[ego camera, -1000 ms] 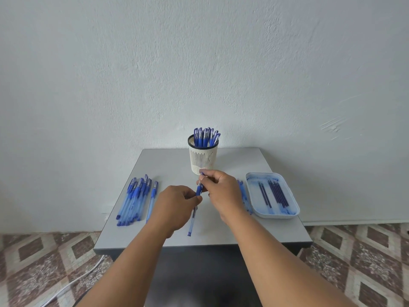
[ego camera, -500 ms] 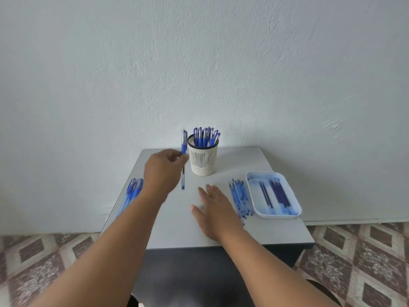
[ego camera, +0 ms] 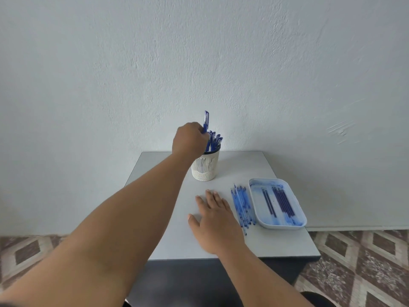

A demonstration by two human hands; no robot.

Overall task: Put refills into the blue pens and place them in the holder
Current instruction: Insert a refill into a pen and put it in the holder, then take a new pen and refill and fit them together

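Left hand (ego camera: pixel 188 140) holds one pen (ego camera: pixel 206 120) (upright) over one holder (ego camera: pixel 205 166).

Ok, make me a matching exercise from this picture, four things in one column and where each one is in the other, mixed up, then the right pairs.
Things:
1. Pen
2. Holder
3. Tray
4. Right hand

Places:
A. Flat on the table, fingers spread
B. At the table's right edge, dark refills lying in it
C. Gripped upright by the left hand, above the holder's rim
D. Standing near the table's far edge, full of blue pens

Pairs: 1-C, 2-D, 3-B, 4-A
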